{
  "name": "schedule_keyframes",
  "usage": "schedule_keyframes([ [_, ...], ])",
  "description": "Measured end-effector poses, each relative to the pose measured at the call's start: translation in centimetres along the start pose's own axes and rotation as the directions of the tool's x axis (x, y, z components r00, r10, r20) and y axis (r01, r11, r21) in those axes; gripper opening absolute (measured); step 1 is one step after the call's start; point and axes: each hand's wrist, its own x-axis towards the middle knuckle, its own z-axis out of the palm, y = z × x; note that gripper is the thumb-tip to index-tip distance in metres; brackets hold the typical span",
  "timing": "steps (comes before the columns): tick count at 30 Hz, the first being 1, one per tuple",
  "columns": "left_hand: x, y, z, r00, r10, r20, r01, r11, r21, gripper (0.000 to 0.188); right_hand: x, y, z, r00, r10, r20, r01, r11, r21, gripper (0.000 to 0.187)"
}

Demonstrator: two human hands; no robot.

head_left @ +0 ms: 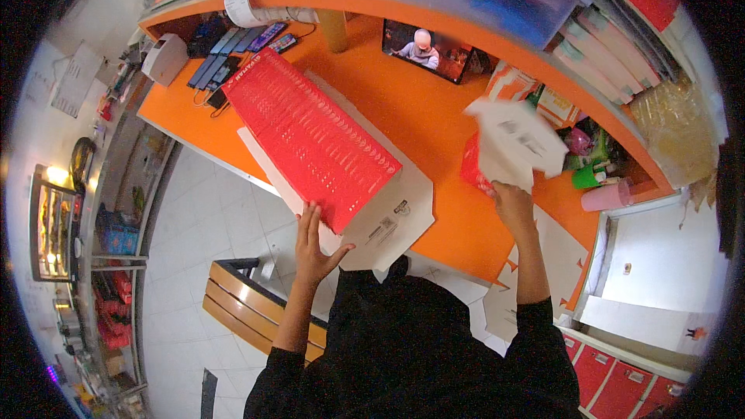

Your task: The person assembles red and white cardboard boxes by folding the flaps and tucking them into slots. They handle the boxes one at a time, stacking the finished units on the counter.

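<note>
A long fanned stack of red printed cardboard box blanks (314, 143) lies slantwise on the orange table (442, 221), with the white flaps of the blanks showing along its sides and near end. My left hand (314, 252) rests at the near left corner of the stack, fingers stretched out and thumb apart. In my right hand (514, 206) is a white and red box blank (518, 138), gripped by its lower edge and raised over the right part of the table. Motion smears its print.
More white blanks (547, 252) lie under my right forearm. Several phones (233, 50) sit at the table's far left, and a screen (427, 50) stands at the back. Cups (605, 195) crowd the right shelf. A slatted wooden bench (248, 306) is below on the left.
</note>
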Motion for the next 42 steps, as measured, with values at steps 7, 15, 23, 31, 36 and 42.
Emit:
schedule_keyframes([
  [7,-3.2,1.2,1.5,0.999,-0.021,-0.050,0.019,0.999,-0.028,0.123,-3.0,-10.8,2.2,0.965,0.109,-0.239,0.169,0.438,0.883,0.038],
  [15,-4.0,1.7,1.6,0.993,-0.011,-0.114,0.016,0.999,0.042,0.120,-3.3,-9.0,3.5,0.955,-0.206,0.213,-0.019,0.673,0.739,0.046],
  [23,-2.8,1.7,1.2,0.999,-0.012,-0.033,0.015,0.997,0.082,0.106,4.4,-9.5,6.9,0.899,-0.319,-0.301,0.437,0.717,0.544,0.050],
  [31,-2.6,0.5,0.6,1.000,-0.015,0.007,0.014,0.993,0.117,0.081,2.8,-12.4,6.8,0.934,-0.223,-0.280,0.355,0.671,0.651,0.051],
  [36,-0.5,0.5,-0.9,0.998,0.039,0.041,-0.043,0.992,0.117,0.063,3.3,-11.7,5.4,0.930,-0.344,-0.132,0.332,0.625,0.707,0.064],
  [42,3.7,0.2,-0.9,0.986,0.042,0.163,-0.058,0.994,0.095,0.055,4.0,-11.0,3.5,0.927,-0.373,0.032,0.235,0.646,0.726,0.070],
])
